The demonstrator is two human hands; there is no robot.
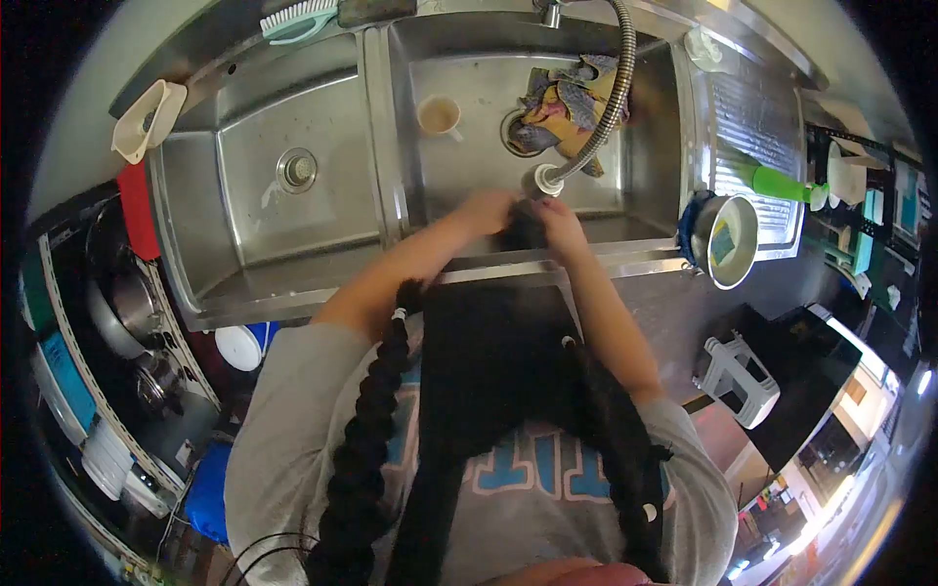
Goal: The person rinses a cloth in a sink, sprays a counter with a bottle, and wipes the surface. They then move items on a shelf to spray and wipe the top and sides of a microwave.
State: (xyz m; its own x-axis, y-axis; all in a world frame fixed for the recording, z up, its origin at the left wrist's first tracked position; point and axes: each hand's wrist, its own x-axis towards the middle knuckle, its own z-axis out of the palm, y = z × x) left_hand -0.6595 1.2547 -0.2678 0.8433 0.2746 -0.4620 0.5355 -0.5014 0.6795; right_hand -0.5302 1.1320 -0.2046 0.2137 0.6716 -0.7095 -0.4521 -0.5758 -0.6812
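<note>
Both of my hands are close together over the front edge of the right sink basin (pixel 469 78). My left hand (pixel 489 212) and my right hand (pixel 559 223) are closed on a dark cloth-like item (pixel 524 227) between them, blurred by motion. Just above them is the white end of the flexible metal hose (pixel 618 93). A mug (pixel 439 115) with brownish liquid stands in the basin. Crumpled grey and yellow cloths (pixel 572 109) lie to its right, partly over the drain.
The left basin (pixel 322 205) has a drain. A brush (pixel 298 20) and a beige tray (pixel 147 119) lie on the rim. At the right are a metal bowl (pixel 731 242) with a sponge, a green bottle (pixel 782 184) and a white stool (pixel 740 381).
</note>
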